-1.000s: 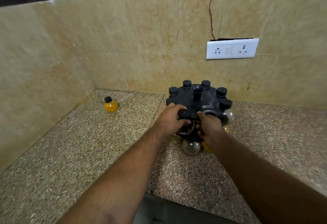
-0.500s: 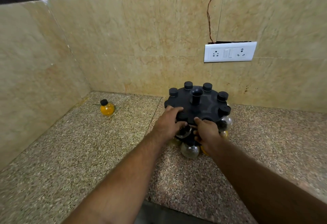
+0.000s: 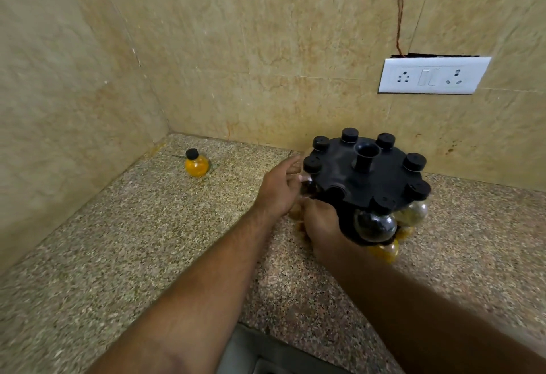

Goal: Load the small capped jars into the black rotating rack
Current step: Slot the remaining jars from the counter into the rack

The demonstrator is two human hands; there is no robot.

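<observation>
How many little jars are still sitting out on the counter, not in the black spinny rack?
1. A yellow jar with a black cap stands alone near the corner, left of the rack. The arms could hide others.

Rack (image 3: pixel 381 180): black round disc with central post, standing on the bench near the back wall; black-capped round glass jars hang in its rim slots, one dark jar (image 3: pixel 374 225) at the front. Loose jar (image 3: pixel 197 164): orange contents, black cap, upright, well apart near the corner.
</observation>
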